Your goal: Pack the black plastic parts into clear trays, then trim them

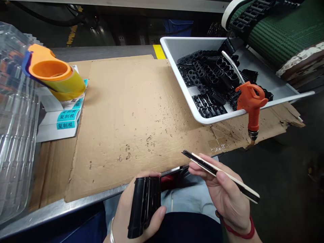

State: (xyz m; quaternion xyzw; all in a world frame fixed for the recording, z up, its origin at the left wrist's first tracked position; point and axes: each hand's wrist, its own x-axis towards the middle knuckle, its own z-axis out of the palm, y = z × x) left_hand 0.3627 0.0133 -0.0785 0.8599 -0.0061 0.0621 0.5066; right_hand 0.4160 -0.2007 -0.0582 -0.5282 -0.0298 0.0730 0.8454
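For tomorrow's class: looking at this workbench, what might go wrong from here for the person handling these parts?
The orange air blow gun hooks over the rim of the white tray, so a bump might knock it down. The thin black strip, pinched in the right hand, might slip or snap. The black moulded part in the left hand is held beyond the steel table edge, so a fumble could drop it.

Teal labels [67, 120] printed with the Chinese characters 复制模 are affixed to the stacked white cartons [50, 134] at the left of the cardboard sheet [126, 101]. Further labels higher in the stack are partly hidden and cannot be read.
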